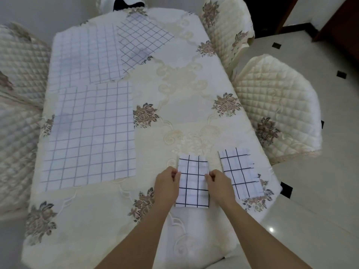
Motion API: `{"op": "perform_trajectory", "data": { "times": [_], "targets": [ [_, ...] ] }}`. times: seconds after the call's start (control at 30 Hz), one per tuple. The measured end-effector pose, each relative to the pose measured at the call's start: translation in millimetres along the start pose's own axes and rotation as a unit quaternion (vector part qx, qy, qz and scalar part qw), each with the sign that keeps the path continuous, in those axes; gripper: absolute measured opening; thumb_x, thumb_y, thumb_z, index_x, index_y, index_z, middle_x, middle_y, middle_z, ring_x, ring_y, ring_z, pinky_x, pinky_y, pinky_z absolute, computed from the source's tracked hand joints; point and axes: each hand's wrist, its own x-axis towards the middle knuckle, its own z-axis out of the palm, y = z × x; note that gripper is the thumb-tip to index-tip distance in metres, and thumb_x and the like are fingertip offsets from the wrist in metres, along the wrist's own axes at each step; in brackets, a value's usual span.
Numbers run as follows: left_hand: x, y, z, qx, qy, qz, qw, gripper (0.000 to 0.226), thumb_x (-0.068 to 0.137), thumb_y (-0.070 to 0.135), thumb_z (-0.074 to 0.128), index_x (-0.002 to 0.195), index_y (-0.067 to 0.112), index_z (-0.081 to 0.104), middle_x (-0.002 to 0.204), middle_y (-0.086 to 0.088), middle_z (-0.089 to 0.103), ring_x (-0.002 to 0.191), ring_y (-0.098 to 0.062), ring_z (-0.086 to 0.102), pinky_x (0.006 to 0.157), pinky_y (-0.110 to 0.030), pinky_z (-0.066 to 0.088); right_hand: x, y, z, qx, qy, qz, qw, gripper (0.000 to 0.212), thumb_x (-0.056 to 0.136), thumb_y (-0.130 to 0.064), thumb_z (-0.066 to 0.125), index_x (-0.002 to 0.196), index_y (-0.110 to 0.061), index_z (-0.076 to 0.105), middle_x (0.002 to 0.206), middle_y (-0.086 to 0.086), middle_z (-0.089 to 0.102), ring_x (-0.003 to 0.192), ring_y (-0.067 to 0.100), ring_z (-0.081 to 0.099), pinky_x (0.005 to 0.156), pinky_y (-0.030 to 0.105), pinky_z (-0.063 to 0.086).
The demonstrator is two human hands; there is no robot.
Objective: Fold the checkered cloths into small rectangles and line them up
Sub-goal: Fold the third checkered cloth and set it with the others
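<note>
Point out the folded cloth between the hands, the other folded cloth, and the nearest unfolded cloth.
Held folded cloth point(193, 183): head view, its centre.
Other folded cloth point(240, 172): head view, its centre.
Nearest unfolded cloth point(91, 136): head view, its middle.

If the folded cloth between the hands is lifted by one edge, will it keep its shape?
Probably not: the folded cloth is thin layered fabric, so it would likely sag and open. It seems light; the left hand and right hand pinch only its side edges.
</note>
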Motion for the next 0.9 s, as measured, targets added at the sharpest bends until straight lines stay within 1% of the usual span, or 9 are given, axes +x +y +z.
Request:
{"op": "perform_trajectory", "data": {
  "times": [0.1, 0.17, 0.27, 0.37, 0.57, 0.63, 0.73, 0.8, 0.9],
  "targets": [
    [5.3, -2.1, -1.0, 0.003, 0.001, -0.011, 1.0, 0.016, 0.097, 0.023, 0.061, 0.081, 0.02, 0.06, 0.068, 0.009, 0.058, 0.066, -0.011, 0.053, 0.063, -0.025, 0.037, 6.5, -6.2, 0.7, -0.001, 0.006, -0.004, 1.0, 0.017, 0.102, -0.033, 0.051, 0.093, -0.02, 0.059, 0.08, -0.006, 0.062, 0.073, 0.01, 0.057, 0.057, 0.027, 0.04],
    [7.8, -6.1, 0.1, 0.013, 0.0, -0.012, 1.0, 0.017, 0.097, 0.025, 0.061, 0.08, 0.02, 0.059, 0.066, 0.01, 0.056, 0.067, -0.014, 0.053, 0.063, -0.029, 0.04, 8.9, -7.8, 1.9, -0.003, 0.014, -0.005, 1.0, 0.016, 0.101, -0.033, 0.052, 0.093, -0.021, 0.058, 0.082, -0.006, 0.062, 0.074, 0.01, 0.057, 0.057, 0.027, 0.041],
    [8.0, -10.4, 2.2, 0.047, 0.01, -0.007, 0.999, 0.018, 0.096, 0.03, 0.06, 0.082, 0.018, 0.062, 0.072, 0.005, 0.062, 0.076, -0.022, 0.059, 0.071, -0.04, 0.05, 10.8, -7.5, 4.8, -0.007, 0.032, -0.004, 0.999, 0.017, 0.1, -0.035, 0.054, 0.092, -0.02, 0.058, 0.082, -0.005, 0.062, 0.074, 0.011, 0.058, 0.06, 0.029, 0.045],
    [6.4, -9.8, 3.7, 0.079, 0.028, 0.005, 0.996, 0.02, 0.096, 0.033, 0.059, 0.083, 0.018, 0.062, 0.077, 0.003, 0.064, 0.078, -0.024, 0.06, 0.073, -0.046, 0.051, 11.0, -7.1, 7.1, -0.018, 0.045, -0.001, 0.999, 0.016, 0.099, -0.035, 0.055, 0.092, -0.021, 0.058, 0.082, -0.005, 0.062, 0.074, 0.011, 0.058, 0.059, 0.029, 0.045],
    [4.1, -10.5, 7.0, 0.118, 0.046, 0.027, 0.992, 0.019, 0.095, 0.034, 0.06, 0.087, 0.018, 0.059, 0.084, 0.001, 0.064, 0.085, -0.022, 0.057, 0.075, -0.044, 0.05, 8.2, -6.3, 7.8, -0.03, 0.068, 0.013, 0.997, 0.016, 0.098, -0.034, 0.057, 0.091, -0.02, 0.057, 0.078, -0.004, 0.062, 0.069, 0.014, 0.059, 0.055, 0.028, 0.042],
    [1.8, -9.0, 6.0, 0.117, 0.053, 0.039, 0.991, 0.018, 0.096, 0.032, 0.059, 0.092, 0.014, 0.058, 0.089, -0.002, 0.062, 0.086, -0.023, 0.054, 0.074, -0.041, 0.048, 6.7, -6.6, 5.2, -0.039, 0.075, 0.002, 0.996, 0.015, 0.098, -0.033, 0.056, 0.09, -0.02, 0.056, 0.078, -0.003, 0.062, 0.069, 0.014, 0.059, 0.054, 0.029, 0.043],
    [-1.8, -8.6, -2.0, 0.157, 0.068, 0.07, 0.983, 0.019, 0.097, 0.03, 0.056, 0.101, 0.011, 0.057, 0.095, -0.005, 0.059, 0.085, -0.022, 0.051, 0.07, -0.037, 0.045, 3.1, -9.5, -2.9, -0.056, 0.094, -0.021, 0.994, 0.015, 0.099, -0.03, 0.053, 0.09, -0.018, 0.057, 0.079, -0.003, 0.061, 0.067, 0.012, 0.057, 0.054, 0.028, 0.043],
    [-3.5, -8.3, -12.0, 0.197, 0.089, 0.102, 0.971, 0.019, 0.094, 0.028, 0.059, 0.103, 0.012, 0.059, 0.095, -0.006, 0.06, 0.084, -0.024, 0.053, 0.066, -0.037, 0.045, 0.5, -15.1, -11.5, -0.069, 0.101, -0.047, 0.991, 0.014, 0.099, -0.029, 0.052, 0.092, -0.018, 0.057, 0.084, -0.002, 0.062, 0.071, 0.013, 0.057, 0.058, 0.031, 0.047],
    [-1.7, -2.9, -29.3, 0.263, 0.115, 0.167, 0.943, 0.026, 0.087, 0.028, 0.068, 0.108, 0.014, 0.063, 0.098, -0.005, 0.063, 0.086, -0.026, 0.058, 0.064, -0.037, 0.045, -0.7, -24.6, -26.0, -0.154, 0.115, -0.133, 0.972, 0.016, 0.099, -0.028, 0.05, 0.104, -0.016, 0.06, 0.1, 0.001, 0.061, 0.091, 0.019, 0.055, 0.068, 0.034, 0.048]
  ]
}}
